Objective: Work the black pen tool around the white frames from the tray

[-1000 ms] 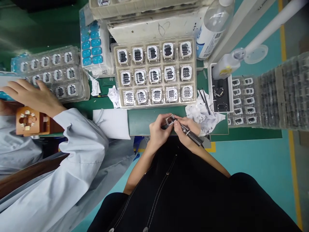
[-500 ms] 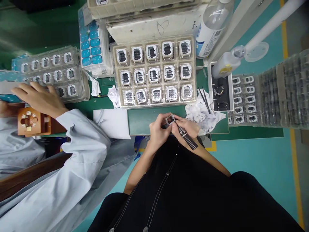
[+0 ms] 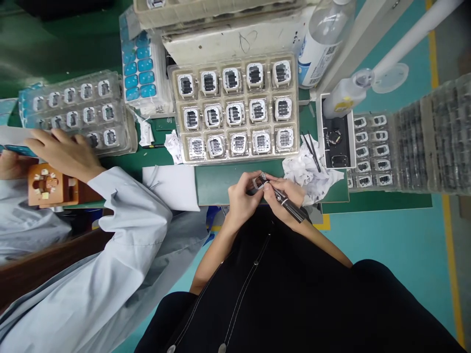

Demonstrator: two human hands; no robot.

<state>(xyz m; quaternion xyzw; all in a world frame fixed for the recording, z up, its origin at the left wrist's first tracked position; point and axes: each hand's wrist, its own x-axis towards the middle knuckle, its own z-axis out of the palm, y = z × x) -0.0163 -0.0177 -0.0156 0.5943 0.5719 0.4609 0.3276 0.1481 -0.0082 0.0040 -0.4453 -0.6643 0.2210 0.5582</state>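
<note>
My left hand (image 3: 243, 196) pinches a small pale-rimmed frame (image 3: 258, 180), which looks like one of the square watch-case parts in the tray; fingers cover much of it. In my right hand (image 3: 282, 195) is a black pen-shaped tool (image 3: 290, 206) with a light band, its front end at the frame and its back end pointing down and right. Just beyond both hands lies the clear tray (image 3: 235, 160) of square white-rimmed parts with dark centres. To the right of my right hand, dark tweezers (image 3: 312, 153) rest on crumpled white cloth (image 3: 299, 171).
A co-worker's hand (image 3: 66, 153) is at the left, by an orange fixture (image 3: 49, 184) and stacked trays (image 3: 127, 130). At right stand a bottle (image 3: 344, 95), a white box (image 3: 352, 142) and more trays (image 3: 415, 147). A white pad (image 3: 176, 186) lies left of my hands.
The pen-shaped tool has swung slightly, its back end moving right and up, and my right fingers have shifted with it. The co-worker's hand has moved slightly right.
</note>
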